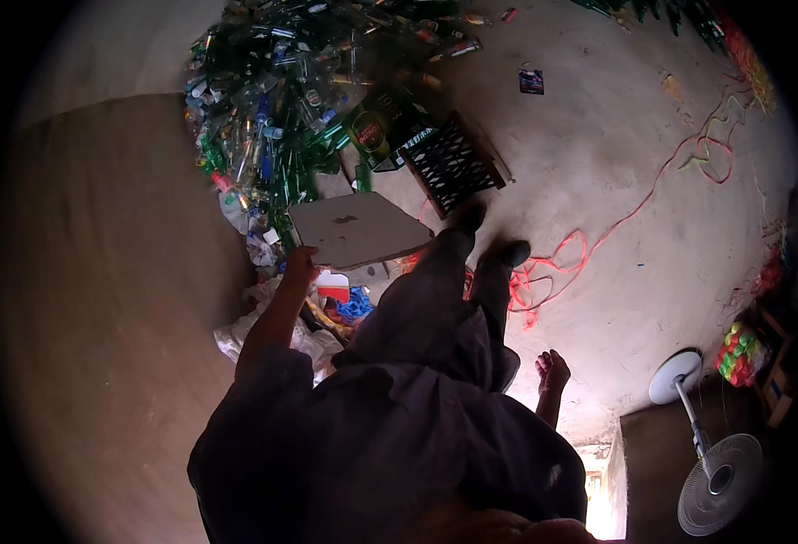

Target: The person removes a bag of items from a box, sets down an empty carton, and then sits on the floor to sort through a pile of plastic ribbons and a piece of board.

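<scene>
My left hand [300, 262] grips the near left corner of a flat grey board [361, 234] with a ragged near edge and a dark blotch on its face. I cannot tell its material. Beneath it lie a white and red piece [333, 285], a bunch of blue strapping [355, 306] and white plastic bags [314, 347]. My right hand [553, 370] hangs low at my right side, holding nothing, its fingers loosely bent and partly apart. Beyond the board, by my feet, stands a low stool with a woven dark seat [450, 166].
A big heap of glass bottles [290, 88] lies ahead on the left, with a green printed carton [385, 129] at its edge. Red plastic strapping [569, 262] trails over the concrete floor [616, 149]. At right are a standing fan [718, 476] and a bag of colourful items [739, 353].
</scene>
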`<act>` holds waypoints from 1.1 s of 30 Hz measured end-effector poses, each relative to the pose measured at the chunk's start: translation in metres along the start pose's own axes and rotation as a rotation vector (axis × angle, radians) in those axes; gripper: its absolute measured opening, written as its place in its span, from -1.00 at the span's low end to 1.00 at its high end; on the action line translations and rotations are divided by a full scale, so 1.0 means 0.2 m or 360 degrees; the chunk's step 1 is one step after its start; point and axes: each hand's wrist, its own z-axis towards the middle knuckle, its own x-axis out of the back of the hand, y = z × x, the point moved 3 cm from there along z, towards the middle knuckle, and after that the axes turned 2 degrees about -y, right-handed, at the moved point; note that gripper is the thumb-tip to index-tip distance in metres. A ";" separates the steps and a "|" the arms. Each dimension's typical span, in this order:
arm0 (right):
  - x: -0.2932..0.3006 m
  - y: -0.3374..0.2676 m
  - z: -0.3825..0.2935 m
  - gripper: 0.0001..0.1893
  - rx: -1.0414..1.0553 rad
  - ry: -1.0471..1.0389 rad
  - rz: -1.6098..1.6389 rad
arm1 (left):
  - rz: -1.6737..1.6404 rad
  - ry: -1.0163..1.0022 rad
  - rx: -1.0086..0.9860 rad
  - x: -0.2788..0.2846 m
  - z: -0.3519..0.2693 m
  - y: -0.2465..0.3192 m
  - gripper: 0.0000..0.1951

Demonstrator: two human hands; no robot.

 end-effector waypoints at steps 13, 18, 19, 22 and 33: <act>-0.57 -0.01 -0.16 -0.72 -0.0020 -0.0207 -0.0649 | -0.0497 -0.0167 -0.0450 -0.27 0.18 0.43 -0.47; -0.82 -0.06 -0.15 -0.71 -0.0001 -0.0353 -0.0625 | -0.0609 -0.0265 -0.0513 -0.58 0.48 0.56 -0.49; -0.88 -0.07 -0.16 -0.71 0.0005 -0.0363 -0.0661 | -0.0665 -0.0289 -0.0514 -0.57 0.57 0.59 -0.46; -0.98 -0.12 -0.15 -0.71 0.0032 -0.0343 -0.0736 | -0.0801 -0.0384 -0.0500 -0.65 0.82 0.56 -0.41; -0.96 -0.01 0.03 -0.72 -0.0105 -0.0264 -0.0785 | -0.0386 -0.0146 -0.0099 -0.64 1.34 -0.11 -0.76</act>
